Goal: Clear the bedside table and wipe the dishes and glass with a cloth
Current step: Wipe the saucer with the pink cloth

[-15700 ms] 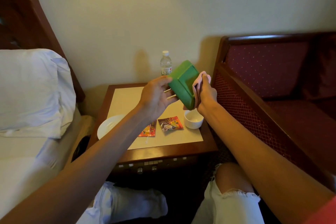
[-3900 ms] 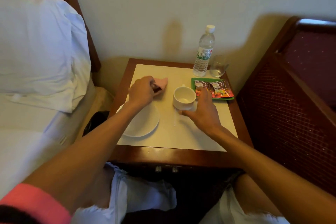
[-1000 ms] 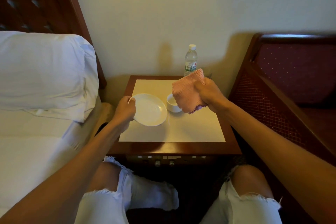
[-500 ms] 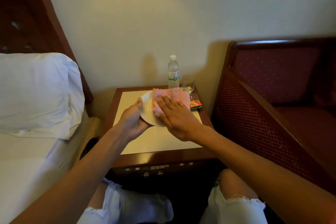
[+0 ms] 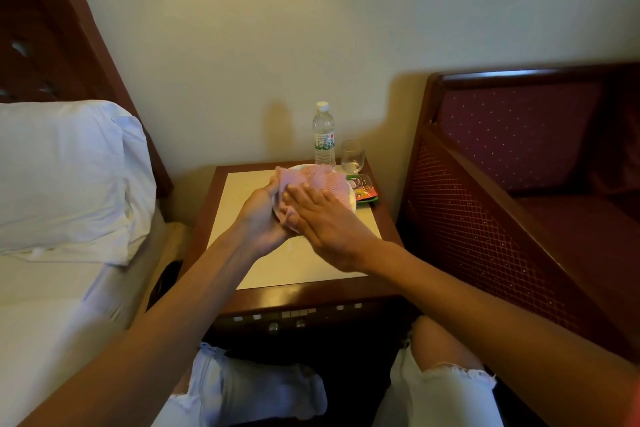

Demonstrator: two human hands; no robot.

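My left fingers (image 5: 277,185) grip the plate (image 5: 351,196) by its edge above the table (image 5: 298,263) while my flat right hand (image 5: 320,215) rubs the cloth (image 5: 318,180) on it, so a hard push could knock it onto the glass (image 5: 352,156).

No wording can be read anywhere. The clear plastic water bottle with a white cap (image 5: 324,134) carries a white label with green print and a red dot, too small to make out. The colourful snack packets (image 5: 363,188) show printing that is blurred.
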